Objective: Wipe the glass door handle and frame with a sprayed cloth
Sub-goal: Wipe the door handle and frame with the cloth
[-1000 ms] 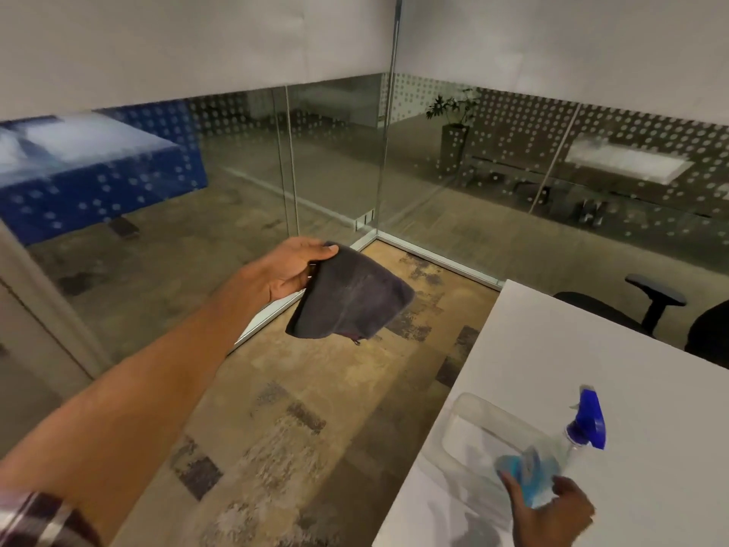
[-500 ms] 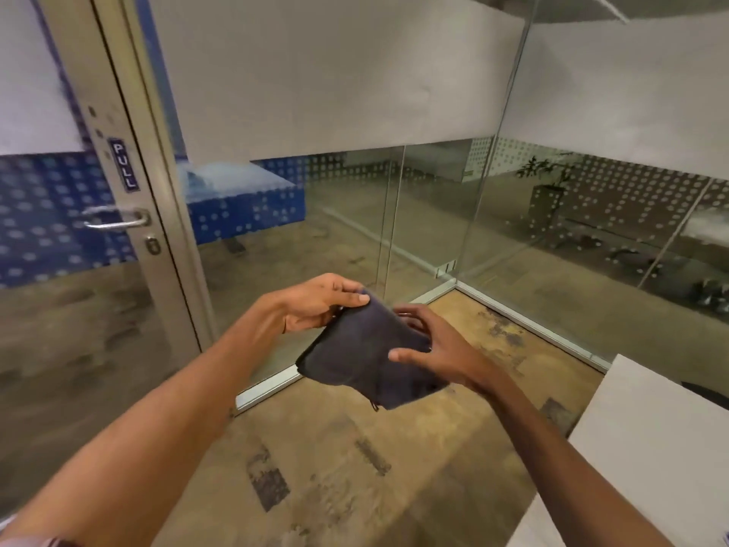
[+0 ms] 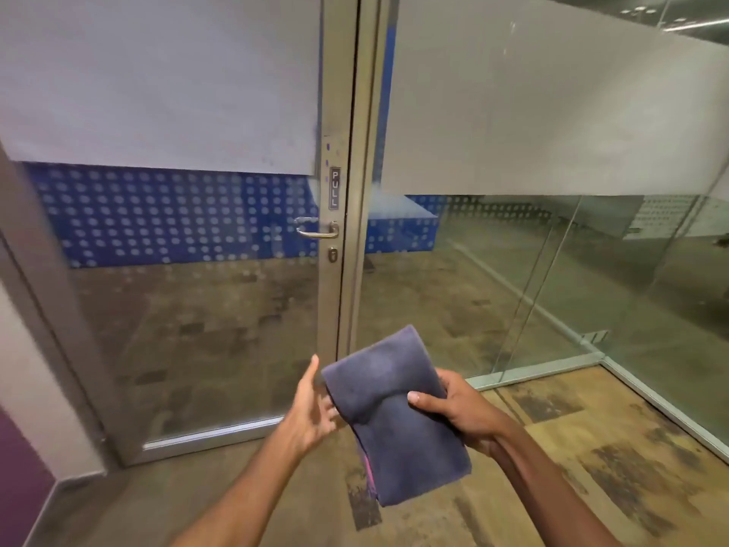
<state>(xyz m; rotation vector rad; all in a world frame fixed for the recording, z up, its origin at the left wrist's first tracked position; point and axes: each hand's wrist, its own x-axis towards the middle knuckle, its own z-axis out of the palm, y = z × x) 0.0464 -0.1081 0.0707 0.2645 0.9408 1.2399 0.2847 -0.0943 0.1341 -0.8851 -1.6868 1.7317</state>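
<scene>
Now a folded cloth [image 3: 388,412] is clamped by the right hand [image 3: 461,412], thumb on top; the left hand [image 3: 311,408] is spread beside it, well below the handle [image 3: 317,227].

The cloth [image 3: 388,412] is a dark slate blue-grey, with a thin pink strip showing along its lower left edge. The door frame [image 3: 335,309] is a matte beige-grey metal, and the handle [image 3: 317,230] is brushed silver. A small dark plate [image 3: 334,188] above it carries pale letters reading PULL. The glass door [image 3: 177,191] wears a broad frosted white band, and below it a blue field patterned with rows of pale dots. The floor [image 3: 591,448] is tan and ochre with dark mottled patches.
</scene>
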